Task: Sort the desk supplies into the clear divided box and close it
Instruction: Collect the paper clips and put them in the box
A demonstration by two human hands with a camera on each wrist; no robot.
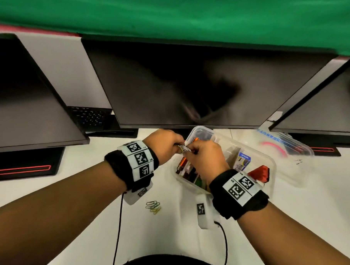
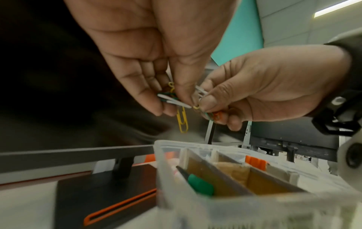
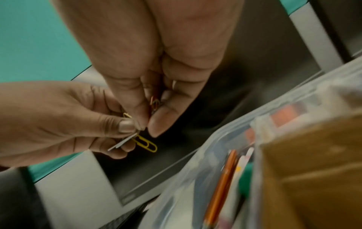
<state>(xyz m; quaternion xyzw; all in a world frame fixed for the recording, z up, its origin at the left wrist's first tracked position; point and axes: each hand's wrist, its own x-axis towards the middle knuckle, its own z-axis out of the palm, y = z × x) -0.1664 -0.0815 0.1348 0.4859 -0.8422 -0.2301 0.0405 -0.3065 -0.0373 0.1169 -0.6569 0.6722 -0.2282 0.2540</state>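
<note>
My left hand [image 1: 166, 145] and my right hand [image 1: 203, 155] meet above the far left end of the clear divided box [image 1: 270, 160]. Both pinch a tangle of coloured paper clips [image 1: 184, 148]. In the left wrist view the left hand [image 2: 162, 99] holds white, green and yellow paper clips [image 2: 182, 117], while the right hand [image 2: 245, 99] pinches orange and green ones. The right wrist view shows the yellow clip [image 3: 146, 143] hanging below the fingertips. The box holds pens [image 3: 221, 187] and brown cardboard dividers [image 2: 219, 172].
More loose paper clips [image 1: 153, 207] lie on the white desk near me. The box lid [image 1: 288, 175] lies open to the right. A clear pouch [image 1: 287, 145] sits beyond it. Three dark monitors [image 1: 198, 87] stand along the back of the desk.
</note>
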